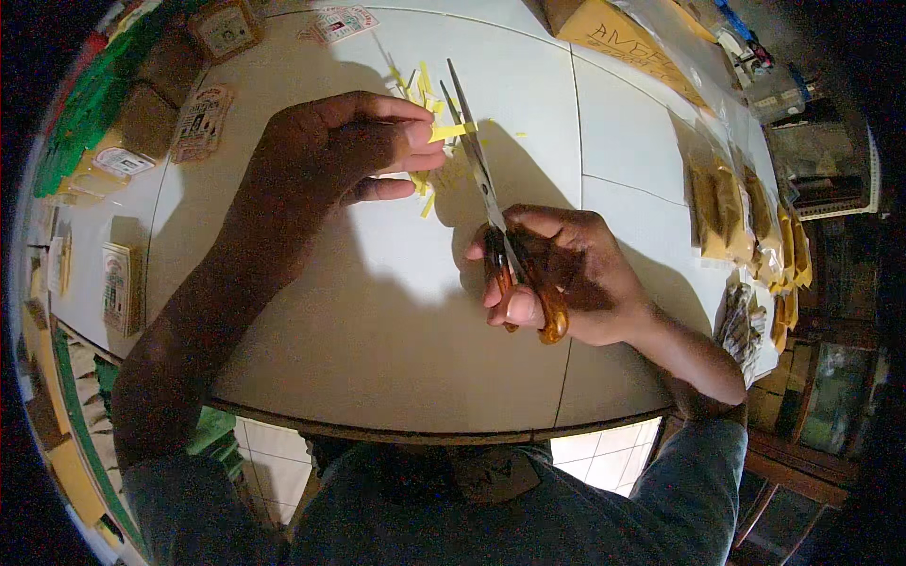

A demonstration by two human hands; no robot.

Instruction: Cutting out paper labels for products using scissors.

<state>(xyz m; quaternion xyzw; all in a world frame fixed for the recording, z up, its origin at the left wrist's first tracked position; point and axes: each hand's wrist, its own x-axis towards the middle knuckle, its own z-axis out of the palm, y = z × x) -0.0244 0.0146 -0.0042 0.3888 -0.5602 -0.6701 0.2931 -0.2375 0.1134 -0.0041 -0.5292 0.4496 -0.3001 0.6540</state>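
My left hand [361, 145] pinches a thin yellow strip [453, 132] between thumb and fingers, its other fingers spread a little. The strip's free end lies at the slightly parted blades of a pair of scissors [483, 177]. My right hand [566, 276] holds the scissors by their amber-brown handles, blades pointing away from me. Whether the blades touch the strip cannot be told. Beneath and beyond my left fingertips, several narrow yellow cuttings [427, 205] lie in a loose heap on the white tabletop [396, 339], partly hidden by that hand.
Stacks of printed labels [203, 124] lie at the left, with another stack [122, 289] nearer. Brown packets in clear plastic [725, 212] line the right side. A large brown envelope with writing [623, 49] lies at the back right. The table's dark edge [425, 433] runs before my body.
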